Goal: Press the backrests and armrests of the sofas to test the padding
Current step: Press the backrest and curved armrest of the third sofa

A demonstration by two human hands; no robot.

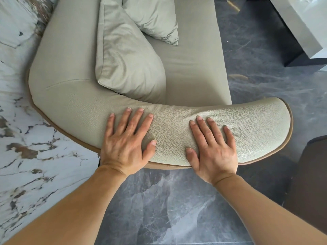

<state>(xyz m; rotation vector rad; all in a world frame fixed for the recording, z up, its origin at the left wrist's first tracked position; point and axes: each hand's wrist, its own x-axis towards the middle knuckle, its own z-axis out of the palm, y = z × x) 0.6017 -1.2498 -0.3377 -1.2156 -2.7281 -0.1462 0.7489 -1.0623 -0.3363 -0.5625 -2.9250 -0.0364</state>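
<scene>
A pale green leather sofa fills the middle of the head view. Its curved armrest [169,131], edged with tan piping, runs across the frame in front of me. My left hand [126,140] lies flat on the armrest's left part, palm down, fingers spread. My right hand [213,147] lies flat about a hand's width to the right, also palm down, and the leather dimples around its fingertips. Neither hand holds anything. The backrest [58,55] curves away on the left, against the wall.
A large back cushion [127,59] and a smaller pillow [154,16] lie on the seat [192,55]. A white marbled wall [26,156] stands at left. Dark grey marble floor [168,206] lies under me. A low white-and-black table [300,32] sits at upper right, and a dark object [311,174] at right.
</scene>
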